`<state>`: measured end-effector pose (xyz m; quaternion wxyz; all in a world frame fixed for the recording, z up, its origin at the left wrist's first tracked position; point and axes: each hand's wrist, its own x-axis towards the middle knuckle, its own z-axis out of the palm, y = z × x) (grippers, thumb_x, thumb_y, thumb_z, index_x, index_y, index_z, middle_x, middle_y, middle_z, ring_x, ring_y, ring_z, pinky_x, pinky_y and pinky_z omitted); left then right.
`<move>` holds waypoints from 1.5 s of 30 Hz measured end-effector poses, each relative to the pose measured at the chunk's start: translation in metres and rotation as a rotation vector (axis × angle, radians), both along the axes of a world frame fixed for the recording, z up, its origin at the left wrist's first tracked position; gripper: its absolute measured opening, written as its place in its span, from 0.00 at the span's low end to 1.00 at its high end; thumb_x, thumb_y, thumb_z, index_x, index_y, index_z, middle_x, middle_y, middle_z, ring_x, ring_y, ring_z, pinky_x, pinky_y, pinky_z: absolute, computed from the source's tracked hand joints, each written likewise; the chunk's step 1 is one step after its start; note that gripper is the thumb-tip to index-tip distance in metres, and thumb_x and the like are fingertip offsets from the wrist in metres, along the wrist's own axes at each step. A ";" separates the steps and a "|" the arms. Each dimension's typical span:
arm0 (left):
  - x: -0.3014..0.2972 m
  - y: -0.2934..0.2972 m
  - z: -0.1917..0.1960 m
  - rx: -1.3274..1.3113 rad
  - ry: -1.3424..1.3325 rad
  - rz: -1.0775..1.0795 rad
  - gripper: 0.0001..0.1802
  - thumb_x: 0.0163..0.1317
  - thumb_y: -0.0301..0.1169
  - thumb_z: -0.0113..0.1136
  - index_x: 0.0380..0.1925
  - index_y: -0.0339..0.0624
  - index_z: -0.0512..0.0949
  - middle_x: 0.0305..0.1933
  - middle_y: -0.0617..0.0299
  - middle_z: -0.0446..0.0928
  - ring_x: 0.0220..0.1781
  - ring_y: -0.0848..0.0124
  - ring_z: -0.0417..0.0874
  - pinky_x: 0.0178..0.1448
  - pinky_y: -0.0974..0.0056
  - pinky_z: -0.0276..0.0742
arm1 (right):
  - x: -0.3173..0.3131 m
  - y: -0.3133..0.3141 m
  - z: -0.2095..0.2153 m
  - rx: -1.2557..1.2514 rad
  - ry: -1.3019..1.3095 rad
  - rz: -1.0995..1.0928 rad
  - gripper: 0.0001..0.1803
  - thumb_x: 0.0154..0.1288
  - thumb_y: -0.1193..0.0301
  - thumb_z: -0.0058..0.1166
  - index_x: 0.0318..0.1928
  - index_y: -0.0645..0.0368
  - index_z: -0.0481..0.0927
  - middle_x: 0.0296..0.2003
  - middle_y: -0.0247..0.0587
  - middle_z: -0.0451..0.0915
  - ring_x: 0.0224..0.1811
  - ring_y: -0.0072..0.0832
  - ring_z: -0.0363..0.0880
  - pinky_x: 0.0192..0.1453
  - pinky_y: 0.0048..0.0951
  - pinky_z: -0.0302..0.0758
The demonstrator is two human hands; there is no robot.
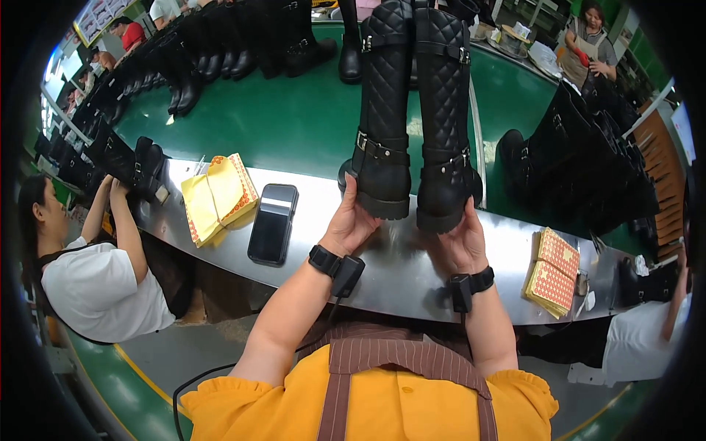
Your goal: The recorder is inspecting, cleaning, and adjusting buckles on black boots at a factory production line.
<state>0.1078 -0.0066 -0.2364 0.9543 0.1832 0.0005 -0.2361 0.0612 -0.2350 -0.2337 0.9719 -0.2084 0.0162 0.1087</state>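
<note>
Two tall black quilted boots stand side by side in front of me, their heels toward me, with buckled straps at ankle and top. My left hand (351, 222) grips the left boot (384, 110) low at its heel and sole, thumb up along its outer side. Around the heel of the right boot (444, 117) my right hand (463, 239) is closed in the same way. The fingers under both soles are partly hidden. Both wrists wear black bands with small boxes.
A phone (273, 224) and a banded stack of yellow sticker sheets (219, 197) lie left on the metal ledge (312, 283); another sticker stack (551, 273) lies right. More black boots (581, 154) crowd the green conveyor (250, 140). Co-workers sit at both sides.
</note>
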 end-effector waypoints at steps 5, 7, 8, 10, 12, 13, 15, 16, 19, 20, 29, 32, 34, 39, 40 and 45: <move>0.000 -0.001 -0.003 -0.013 -0.036 -0.019 0.38 0.62 0.57 0.52 0.66 0.47 0.61 0.65 0.59 0.70 0.65 0.64 0.72 0.67 0.57 0.71 | 0.001 0.006 0.007 -0.022 0.087 -0.091 0.26 0.74 0.55 0.44 0.66 0.54 0.64 0.63 0.41 0.70 0.66 0.35 0.67 0.70 0.40 0.63; 0.001 -0.001 -0.006 -0.013 -0.048 -0.028 0.38 0.62 0.57 0.52 0.66 0.47 0.61 0.65 0.59 0.70 0.65 0.63 0.72 0.68 0.56 0.71 | 0.001 0.005 0.006 0.000 0.057 -0.077 0.27 0.73 0.55 0.45 0.65 0.54 0.63 0.62 0.41 0.70 0.66 0.35 0.67 0.70 0.40 0.63; 0.001 -0.001 -0.007 -0.007 -0.054 -0.038 0.38 0.62 0.57 0.52 0.66 0.47 0.61 0.65 0.59 0.70 0.65 0.63 0.72 0.68 0.56 0.71 | 0.001 0.004 0.005 0.020 0.052 -0.081 0.27 0.73 0.55 0.45 0.65 0.54 0.63 0.62 0.41 0.70 0.66 0.35 0.67 0.70 0.40 0.63; 0.000 -0.002 -0.009 0.002 -0.060 -0.053 0.38 0.62 0.57 0.52 0.66 0.47 0.61 0.65 0.58 0.70 0.65 0.63 0.72 0.68 0.55 0.70 | 0.002 0.001 0.002 0.014 0.062 -0.093 0.27 0.73 0.55 0.44 0.66 0.54 0.63 0.63 0.41 0.69 0.66 0.35 0.67 0.70 0.41 0.64; -0.002 -0.004 -0.009 0.041 -0.077 -0.054 0.39 0.63 0.59 0.49 0.68 0.47 0.59 0.67 0.58 0.67 0.68 0.62 0.69 0.70 0.53 0.66 | 0.003 -0.001 -0.001 0.012 0.059 -0.097 0.27 0.73 0.54 0.44 0.66 0.54 0.63 0.63 0.41 0.69 0.66 0.35 0.67 0.70 0.41 0.64; -0.003 -0.004 -0.008 0.052 -0.072 -0.066 0.39 0.63 0.59 0.49 0.68 0.47 0.59 0.67 0.58 0.67 0.68 0.62 0.69 0.70 0.53 0.66 | 0.003 0.000 -0.002 0.002 0.062 -0.068 0.27 0.74 0.54 0.43 0.66 0.54 0.63 0.64 0.41 0.69 0.66 0.36 0.67 0.70 0.42 0.64; -0.004 -0.007 -0.004 0.080 -0.005 -0.053 0.40 0.64 0.60 0.46 0.69 0.48 0.57 0.70 0.58 0.65 0.71 0.61 0.65 0.72 0.51 0.61 | 0.004 0.001 -0.002 -0.013 0.124 -0.076 0.28 0.74 0.54 0.41 0.67 0.54 0.61 0.65 0.42 0.67 0.66 0.37 0.67 0.70 0.45 0.64; -0.006 -0.006 -0.002 0.048 -0.080 -0.064 0.40 0.65 0.60 0.44 0.70 0.48 0.56 0.71 0.58 0.62 0.73 0.60 0.61 0.74 0.50 0.57 | 0.005 0.002 0.000 -0.024 0.084 -0.055 0.28 0.74 0.54 0.42 0.67 0.54 0.61 0.65 0.42 0.67 0.67 0.37 0.67 0.71 0.44 0.63; -0.005 -0.005 0.001 0.085 -0.043 -0.035 0.41 0.63 0.60 0.48 0.69 0.47 0.57 0.70 0.57 0.64 0.71 0.61 0.65 0.71 0.50 0.63 | 0.003 0.005 0.005 -0.040 0.024 -0.044 0.28 0.74 0.55 0.42 0.68 0.53 0.60 0.65 0.42 0.67 0.67 0.36 0.66 0.71 0.44 0.62; -0.005 -0.004 0.000 0.071 -0.081 -0.036 0.41 0.63 0.60 0.48 0.69 0.47 0.57 0.70 0.57 0.64 0.71 0.61 0.65 0.71 0.50 0.63 | 0.002 0.006 0.006 -0.052 0.060 -0.063 0.28 0.74 0.55 0.42 0.68 0.53 0.60 0.65 0.41 0.67 0.67 0.36 0.66 0.72 0.44 0.62; -0.011 0.000 0.012 -0.125 -0.054 -0.216 0.38 0.65 0.58 0.51 0.67 0.46 0.62 0.67 0.56 0.67 0.68 0.61 0.68 0.70 0.54 0.66 | 0.001 -0.002 -0.002 -0.436 -0.059 0.056 0.37 0.67 0.53 0.55 0.68 0.56 0.58 0.63 0.42 0.69 0.67 0.35 0.65 0.71 0.40 0.61; -0.016 -0.003 0.030 -0.530 -0.198 -0.233 0.28 0.71 0.47 0.45 0.66 0.45 0.63 0.67 0.56 0.68 0.66 0.63 0.70 0.69 0.59 0.66 | 0.002 0.007 0.014 -1.159 -0.371 -0.320 0.63 0.43 0.55 0.76 0.73 0.58 0.47 0.70 0.51 0.55 0.72 0.41 0.56 0.74 0.40 0.54; -0.018 -0.006 0.035 -0.144 -0.183 -0.037 0.25 0.71 0.44 0.47 0.63 0.44 0.66 0.61 0.58 0.73 0.60 0.65 0.75 0.66 0.60 0.71 | 0.005 0.003 0.036 -1.411 -0.655 -0.320 0.70 0.33 0.54 0.80 0.73 0.57 0.46 0.72 0.54 0.49 0.75 0.43 0.48 0.76 0.41 0.48; -0.016 -0.010 0.018 -0.126 0.092 -0.425 0.20 0.70 0.34 0.49 0.58 0.37 0.71 0.56 0.56 0.76 0.53 0.68 0.80 0.61 0.62 0.76 | 0.018 -0.021 0.085 -1.239 -0.947 0.252 0.62 0.37 0.53 0.78 0.70 0.63 0.56 0.70 0.51 0.55 0.73 0.42 0.52 0.76 0.42 0.46; -0.016 -0.011 0.014 -0.165 0.156 -0.533 0.19 0.70 0.33 0.49 0.58 0.36 0.71 0.57 0.56 0.76 0.53 0.68 0.80 0.62 0.62 0.76 | 0.016 -0.020 0.090 -1.160 -0.984 0.462 0.61 0.39 0.54 0.77 0.70 0.63 0.56 0.71 0.51 0.52 0.73 0.41 0.51 0.76 0.43 0.45; -0.028 -0.017 0.005 0.084 -0.203 -0.430 0.27 0.71 0.46 0.45 0.62 0.40 0.67 0.60 0.55 0.73 0.59 0.66 0.77 0.65 0.60 0.72 | -0.019 -0.001 0.094 -1.106 -0.594 0.345 0.55 0.41 0.70 0.75 0.69 0.62 0.57 0.64 0.45 0.65 0.66 0.37 0.65 0.70 0.40 0.61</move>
